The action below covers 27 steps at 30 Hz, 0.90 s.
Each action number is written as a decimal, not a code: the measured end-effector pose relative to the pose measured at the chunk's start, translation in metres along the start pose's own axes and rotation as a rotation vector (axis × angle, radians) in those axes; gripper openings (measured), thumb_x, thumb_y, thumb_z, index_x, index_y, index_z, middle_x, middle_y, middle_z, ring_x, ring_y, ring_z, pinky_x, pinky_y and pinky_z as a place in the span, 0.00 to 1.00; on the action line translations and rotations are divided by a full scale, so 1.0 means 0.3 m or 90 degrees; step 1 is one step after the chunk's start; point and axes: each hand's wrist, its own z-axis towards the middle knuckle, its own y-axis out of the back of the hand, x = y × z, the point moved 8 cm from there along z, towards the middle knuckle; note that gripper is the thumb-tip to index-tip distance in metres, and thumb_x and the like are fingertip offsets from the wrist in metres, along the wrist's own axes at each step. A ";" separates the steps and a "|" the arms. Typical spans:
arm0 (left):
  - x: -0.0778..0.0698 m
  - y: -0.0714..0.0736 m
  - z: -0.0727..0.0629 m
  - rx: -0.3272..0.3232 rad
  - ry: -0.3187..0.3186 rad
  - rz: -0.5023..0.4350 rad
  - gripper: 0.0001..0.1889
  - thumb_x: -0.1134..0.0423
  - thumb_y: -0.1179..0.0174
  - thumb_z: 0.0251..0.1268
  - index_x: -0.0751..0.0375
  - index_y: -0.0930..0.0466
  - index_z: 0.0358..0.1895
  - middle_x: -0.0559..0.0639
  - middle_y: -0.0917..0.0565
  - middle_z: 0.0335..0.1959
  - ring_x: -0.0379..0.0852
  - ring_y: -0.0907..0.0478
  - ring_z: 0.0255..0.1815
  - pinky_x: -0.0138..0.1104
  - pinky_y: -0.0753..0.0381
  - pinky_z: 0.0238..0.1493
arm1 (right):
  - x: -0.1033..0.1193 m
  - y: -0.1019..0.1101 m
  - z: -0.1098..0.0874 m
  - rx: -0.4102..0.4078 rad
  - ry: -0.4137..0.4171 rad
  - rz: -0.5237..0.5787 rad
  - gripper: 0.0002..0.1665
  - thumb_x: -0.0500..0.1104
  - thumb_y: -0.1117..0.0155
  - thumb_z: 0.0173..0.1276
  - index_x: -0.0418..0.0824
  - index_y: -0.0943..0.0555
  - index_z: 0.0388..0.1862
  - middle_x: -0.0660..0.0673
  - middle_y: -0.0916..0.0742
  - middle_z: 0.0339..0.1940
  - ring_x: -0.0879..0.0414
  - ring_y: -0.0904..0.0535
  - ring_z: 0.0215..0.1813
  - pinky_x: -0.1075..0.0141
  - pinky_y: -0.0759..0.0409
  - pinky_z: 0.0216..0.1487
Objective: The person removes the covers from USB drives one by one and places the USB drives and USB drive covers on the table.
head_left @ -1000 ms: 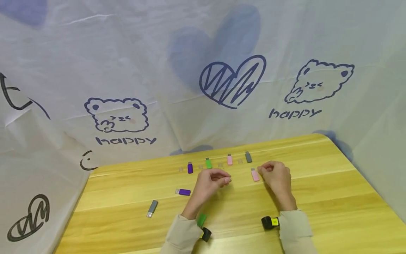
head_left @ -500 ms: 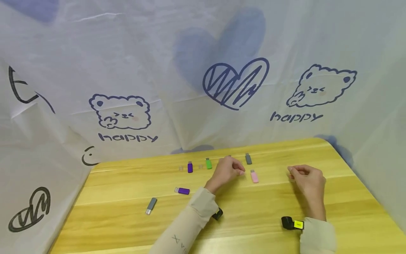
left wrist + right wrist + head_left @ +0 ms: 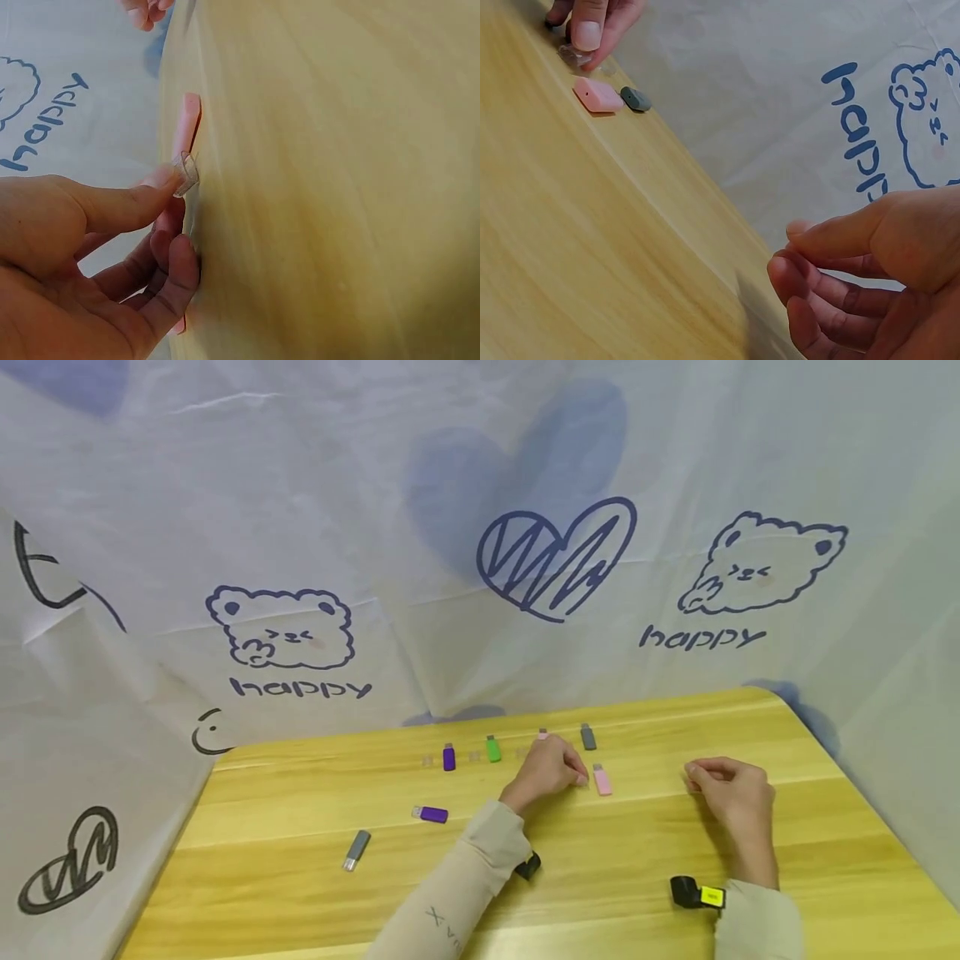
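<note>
Left hand (image 3: 546, 770) pinches a clear cap (image 3: 187, 178) at 9 o'clock from the nearer pink USB stick (image 3: 603, 782), an apparent set-down calling next for gentle release, with the right hand (image 3: 735, 797) loosely curled, empty, at 3 o'clock.

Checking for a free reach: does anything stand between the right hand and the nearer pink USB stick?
Nothing visible stands between the right hand and that pink USB stick; the left hand, pinching a clear cap, is on the stick's other side.
</note>
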 end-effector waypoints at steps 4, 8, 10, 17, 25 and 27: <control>0.003 0.004 -0.008 -0.026 -0.007 0.006 0.04 0.72 0.26 0.59 0.63 0.08 0.28 0.48 0.11 0.25 0.35 0.24 0.24 0.24 0.25 0.28 | 0.009 -0.005 -0.002 0.005 0.004 0.003 0.17 0.45 0.32 0.73 0.31 0.12 0.49 0.41 0.09 0.33 0.58 0.15 0.30 0.76 0.25 0.29; 0.013 -0.001 -0.018 -0.044 0.002 -0.003 0.04 0.72 0.26 0.59 0.63 0.09 0.28 0.47 0.13 0.24 0.36 0.24 0.24 0.25 0.24 0.27 | 0.007 -0.012 -0.007 0.012 0.005 0.001 0.17 0.46 0.32 0.73 0.31 0.12 0.48 0.41 0.09 0.33 0.58 0.15 0.30 0.76 0.26 0.31; 0.016 -0.004 -0.025 -0.049 0.007 -0.007 0.04 0.72 0.27 0.60 0.63 0.10 0.28 0.47 0.14 0.24 0.36 0.24 0.24 0.26 0.24 0.26 | 0.005 -0.017 -0.010 0.014 0.007 -0.004 0.17 0.46 0.32 0.73 0.32 0.12 0.48 0.42 0.09 0.33 0.58 0.16 0.31 0.75 0.26 0.32; 0.010 0.039 -0.058 -0.061 -0.015 -0.037 0.04 0.69 0.31 0.66 0.63 0.10 0.33 0.46 0.14 0.27 0.35 0.24 0.25 0.26 0.23 0.28 | 0.006 -0.028 -0.014 0.020 0.010 -0.011 0.18 0.47 0.32 0.73 0.32 0.12 0.48 0.42 0.09 0.33 0.59 0.17 0.31 0.72 0.25 0.32; 0.021 0.198 -0.167 -0.104 0.000 -0.140 0.08 0.60 0.34 0.73 0.59 0.10 0.43 0.49 0.12 0.39 0.41 0.19 0.35 0.30 0.20 0.34 | 0.062 -0.033 -0.015 0.031 0.061 -0.004 0.18 0.46 0.32 0.74 0.31 0.13 0.50 0.39 0.09 0.36 0.53 0.13 0.33 0.75 0.24 0.32; 0.034 0.239 -0.209 -0.127 -0.012 -0.146 0.09 0.60 0.36 0.74 0.60 0.10 0.45 0.52 0.12 0.40 0.45 0.18 0.36 0.31 0.19 0.34 | 0.084 -0.040 -0.021 0.041 0.081 0.001 0.19 0.46 0.32 0.74 0.30 0.13 0.50 0.37 0.09 0.37 0.52 0.12 0.34 0.75 0.23 0.31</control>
